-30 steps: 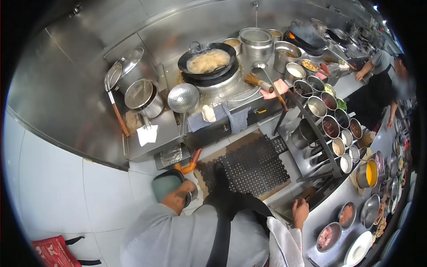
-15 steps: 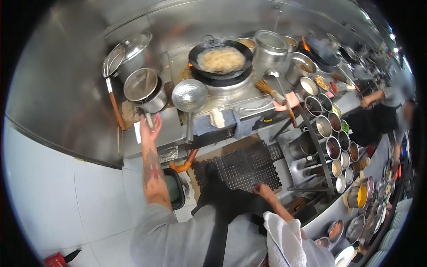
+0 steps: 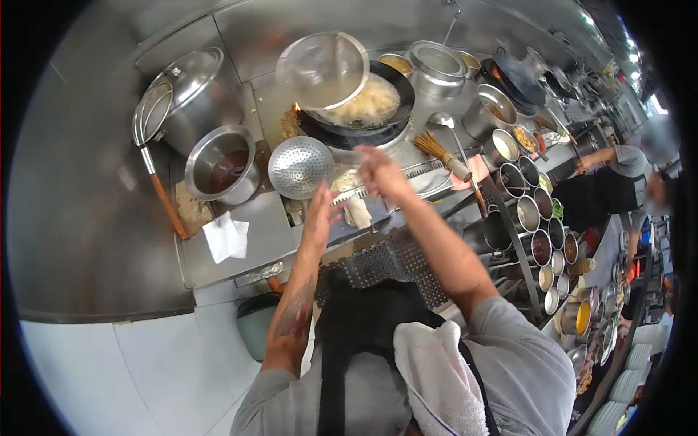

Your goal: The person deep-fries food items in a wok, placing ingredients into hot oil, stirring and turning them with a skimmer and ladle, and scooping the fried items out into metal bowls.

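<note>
A round mesh strainer [image 3: 323, 70], smeared by motion, is raised in front of the wok [image 3: 396, 120] of bubbling, foamy liquid. I cannot make out its handle or a hand on it. My left hand [image 3: 318, 218] is just below the perforated ladle [image 3: 300, 167], with its fingers apart. The ladle's handle is hidden near that hand. To its right, my right hand [image 3: 383, 176] is over the stove's front edge, blurred, its fingers partly spread and no object visible in them. A crumpled white cloth [image 3: 356, 213] lies between the hands.
At left stand a steel pot of dark reddish liquid [image 3: 227, 171], a lidded stockpot [image 3: 190, 91] and a wooden-handled wire skimmer [image 3: 163, 192]. A bamboo brush [image 3: 442, 155] and a ladle [image 3: 462, 156] lie right of the wok. A co-worker [image 3: 607, 185] stands at far right.
The mesh strainer has left the steel pot and moved up and right toward the wok. My left hand has moved right from its handle. My right hand has come up to the stove.
</note>
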Motion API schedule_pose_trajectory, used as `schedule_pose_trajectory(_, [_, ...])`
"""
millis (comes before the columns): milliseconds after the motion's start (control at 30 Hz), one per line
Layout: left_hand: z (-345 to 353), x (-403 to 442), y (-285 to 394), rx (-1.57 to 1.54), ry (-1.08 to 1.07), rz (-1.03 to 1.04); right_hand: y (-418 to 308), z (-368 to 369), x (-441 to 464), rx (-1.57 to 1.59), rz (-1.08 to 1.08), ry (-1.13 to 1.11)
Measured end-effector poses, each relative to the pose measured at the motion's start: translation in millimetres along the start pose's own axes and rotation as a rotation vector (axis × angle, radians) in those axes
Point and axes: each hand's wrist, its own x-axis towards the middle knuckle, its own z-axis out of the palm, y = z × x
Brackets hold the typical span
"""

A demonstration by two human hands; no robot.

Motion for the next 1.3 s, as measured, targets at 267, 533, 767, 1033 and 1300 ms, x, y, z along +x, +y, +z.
schedule_pose_trajectory(267, [-31.1,-23.3,-109.1,0.211,-0.257,-0.487,-77.6,-215.7,106.5,-1.389,-0.317,0.371])
schedule_pose_trajectory(533, [26.6,56.5,-274.2,0.281,-0.214,-0.736,-81.6,-284.8,181.2,-0.753,0.192,0.015])
schedule_pose_trajectory(767, [128.2,136.4,-320.9,-0.104,0.065,-0.750,-134.8,-337.9,187.7,-0.720,0.267,-0.078])
schedule_pose_trajectory(1033, [109.0,60.5,-319.6,0.159,0.396,-0.627,-66.9,-335.5,212.9,-0.376,0.466,-0.350])
schedule_pose_trajectory(1300, [-93.0,-119.1,-407.9,1.303,0.118,-0.313,-45.4,-318.6,197.1,-0.274,0.466,-0.429])
